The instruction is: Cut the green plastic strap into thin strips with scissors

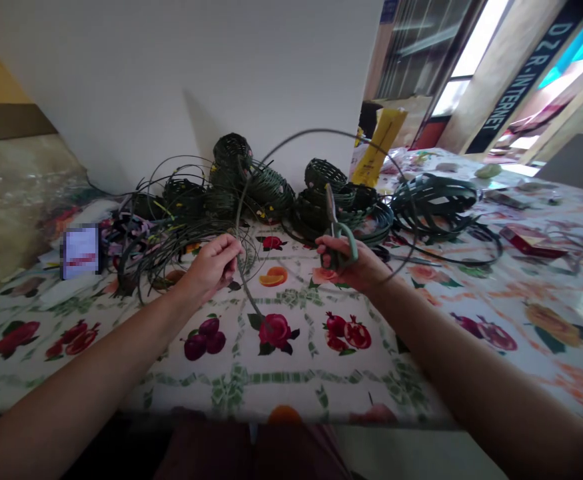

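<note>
My left hand (214, 265) pinches a long dark green plastic strand (291, 137), which arcs up and over toward the right, and a lower end hangs down to the tablecloth. My right hand (354, 263) grips a pair of scissors with pale green handles (338, 230), their blades pointing up. The hands are apart, with the strand passing behind the scissors. A tangle of loose green strands (171, 247) lies just left of my left hand. Several dark green woven baskets (271, 190) are piled behind both hands, some partly hidden by others.
A fruit-print tablecloth (291, 373) covers the table. A white wall (171, 80) stands behind the pile. A yellow bag (378, 147) stands at the back right, a red box (531, 243) lies on the right, and a pixelated patch (81, 252) covers an item on the left.
</note>
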The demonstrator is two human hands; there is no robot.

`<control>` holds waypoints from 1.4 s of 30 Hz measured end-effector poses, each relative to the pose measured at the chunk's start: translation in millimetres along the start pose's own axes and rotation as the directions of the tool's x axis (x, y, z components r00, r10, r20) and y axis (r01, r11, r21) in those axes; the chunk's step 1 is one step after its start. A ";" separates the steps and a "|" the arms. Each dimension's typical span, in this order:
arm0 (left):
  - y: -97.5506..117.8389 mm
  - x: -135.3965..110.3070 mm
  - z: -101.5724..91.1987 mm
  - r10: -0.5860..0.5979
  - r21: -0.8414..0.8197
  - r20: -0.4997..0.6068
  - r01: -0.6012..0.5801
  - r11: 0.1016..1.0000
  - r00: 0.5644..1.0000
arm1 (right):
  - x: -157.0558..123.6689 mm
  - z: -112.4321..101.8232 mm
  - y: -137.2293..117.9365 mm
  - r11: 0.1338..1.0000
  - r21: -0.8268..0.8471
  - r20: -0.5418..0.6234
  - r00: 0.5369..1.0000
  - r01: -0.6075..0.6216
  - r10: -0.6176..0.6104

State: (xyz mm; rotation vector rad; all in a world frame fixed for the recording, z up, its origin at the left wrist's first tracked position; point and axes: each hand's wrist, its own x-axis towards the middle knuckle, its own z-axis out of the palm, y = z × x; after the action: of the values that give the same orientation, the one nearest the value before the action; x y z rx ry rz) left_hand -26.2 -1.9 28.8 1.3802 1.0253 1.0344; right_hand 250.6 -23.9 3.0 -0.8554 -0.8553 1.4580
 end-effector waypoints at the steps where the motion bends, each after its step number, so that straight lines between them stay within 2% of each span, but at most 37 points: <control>1: -0.1 1.5 1.7 0.031 -0.004 -0.023 -0.031 1.000 0.999 | -1.4 2.5 3.5 0.999 -0.036 0.024 0.999 -0.021 0.022; 5: -1.9 7.8 7.5 0.118 0.015 -0.104 -0.118 0.993 0.988 | -10.5 13.4 12.6 0.983 -0.172 0.157 0.983 -0.068 0.096; 8: -5.7 12.9 9.3 0.163 0.053 -0.146 -0.156 0.986 0.976 | -18.0 19.9 14.9 0.959 -0.261 0.265 0.948 -0.107 0.178; 12: -13.9 20.3 8.3 0.226 0.113 -0.202 -0.207 0.972 0.953 | -24.3 25.8 15.4 0.929 -0.337 0.322 0.909 -0.152 0.265; 17: -23.5 26.5 6.0 0.234 0.118 -0.276 -0.208 0.971 0.932 | -27.4 29.5 16.9 0.907 -0.380 0.288 0.908 -0.184 0.305; 21: -25.6 26.8 5.4 0.216 0.130 -0.293 -0.186 0.974 0.931 | -26.9 29.3 23.7 0.905 -0.373 0.240 0.921 -0.204 0.307; 27: -24.7 24.9 5.8 0.243 0.125 -0.315 -0.214 0.969 0.917 | -24.6 31.7 34.0 0.891 -0.393 0.195 0.926 -0.228 0.323; 37: -28.6 24.2 5.3 0.203 0.093 -0.275 -0.184 0.978 0.940 | -25.9 35.5 35.4 0.896 -0.394 0.129 0.953 -0.205 0.275; 42: -35.8 22.9 8.0 0.127 0.043 -0.253 -0.120 0.992 0.959 | -27.1 36.7 37.7 0.897 -0.404 0.119 0.962 -0.181 0.247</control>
State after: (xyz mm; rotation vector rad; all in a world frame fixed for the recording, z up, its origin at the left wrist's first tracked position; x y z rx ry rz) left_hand -13.8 20.2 -6.4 1.3708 1.1548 1.3220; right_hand 202.1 -53.9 -12.6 -1.1662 -1.2384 1.5942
